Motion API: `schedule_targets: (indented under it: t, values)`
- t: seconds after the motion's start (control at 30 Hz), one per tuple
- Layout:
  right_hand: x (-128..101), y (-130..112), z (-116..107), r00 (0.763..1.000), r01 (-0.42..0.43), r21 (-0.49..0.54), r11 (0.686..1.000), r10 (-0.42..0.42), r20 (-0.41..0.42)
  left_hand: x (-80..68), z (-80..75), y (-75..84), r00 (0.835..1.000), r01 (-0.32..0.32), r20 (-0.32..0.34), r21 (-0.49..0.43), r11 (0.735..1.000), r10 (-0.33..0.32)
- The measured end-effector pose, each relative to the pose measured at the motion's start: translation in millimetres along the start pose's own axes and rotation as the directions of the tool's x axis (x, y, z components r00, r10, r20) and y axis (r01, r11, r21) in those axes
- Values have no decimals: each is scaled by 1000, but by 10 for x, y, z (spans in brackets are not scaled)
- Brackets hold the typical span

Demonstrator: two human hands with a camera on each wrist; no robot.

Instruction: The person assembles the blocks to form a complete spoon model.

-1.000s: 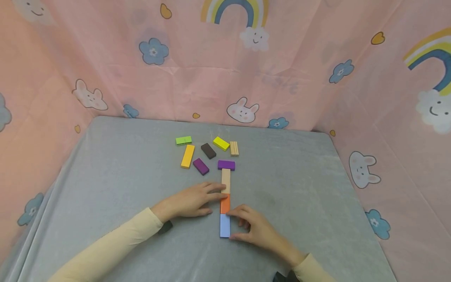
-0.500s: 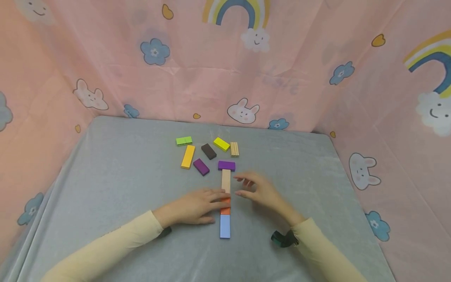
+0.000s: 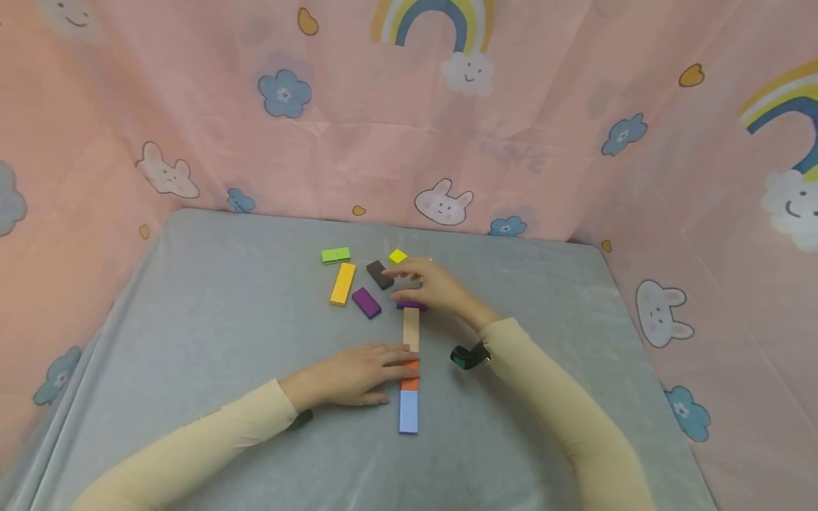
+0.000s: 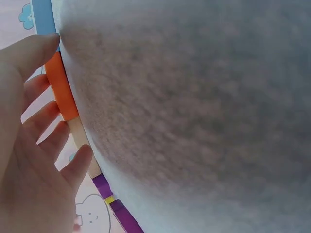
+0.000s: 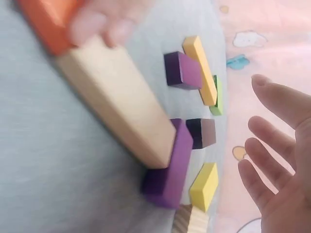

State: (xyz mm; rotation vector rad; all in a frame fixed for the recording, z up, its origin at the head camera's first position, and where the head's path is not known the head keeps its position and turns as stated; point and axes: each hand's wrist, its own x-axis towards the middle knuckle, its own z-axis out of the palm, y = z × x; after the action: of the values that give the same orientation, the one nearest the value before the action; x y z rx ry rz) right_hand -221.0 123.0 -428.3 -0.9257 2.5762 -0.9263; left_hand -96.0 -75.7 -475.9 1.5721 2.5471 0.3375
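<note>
A light blue block (image 3: 408, 413), an orange block (image 3: 410, 384) and a plain wooden block (image 3: 411, 325) lie end to end in a line. Across the line's far end is a purple block (image 5: 177, 167). Fingers of my left hand (image 3: 358, 372) rest on the line where the orange and wooden blocks meet. My right hand (image 3: 441, 287) hovers above the purple block, its thumb and fingers apart and holding nothing. Its fingertips are near a dark brown block (image 3: 377, 274). In the head view it partly hides a yellow block (image 3: 398, 256), fully seen in the right wrist view.
Left of the dark brown block lie a plum block (image 3: 366, 303), a yellow-orange block (image 3: 342, 284) and a green block (image 3: 335, 255). A striped wooden block (image 5: 191, 219) sits beside the yellow one. A pink printed curtain (image 3: 358, 156) surrounds the grey cloth-covered table (image 3: 255, 284).
My right hand has left the side of the light blue block and moved forward past the line's far end. The left hand has shifted slightly toward me. The blocks stay in place.
</note>
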Motion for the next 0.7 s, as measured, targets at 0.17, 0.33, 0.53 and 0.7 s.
schedule_targets:
  t: [0.17, 0.33, 0.53, 0.7]
  values:
    - [319, -35, -6, 998, 8, 1, 1000, -8, 56, -4, 11, -5, 1000, -13, -17, 35, 999, 13]
    - [539, -32, 8, 995, -59, 27, 998, 57, 79, 4, -17, 10, 1000, -14, -16, 15, 1000, 14]
    - [760, 39, 88, 990, -108, 86, 990, 98, 104, -1, -45, 20, 1000, -2, 2, 13, 1000, 2]
    - [928, 67, 178, 989, -86, 74, 994, 76, 124, 0, -33, 15, 1000, -6, 5, 25, 1000, 6]
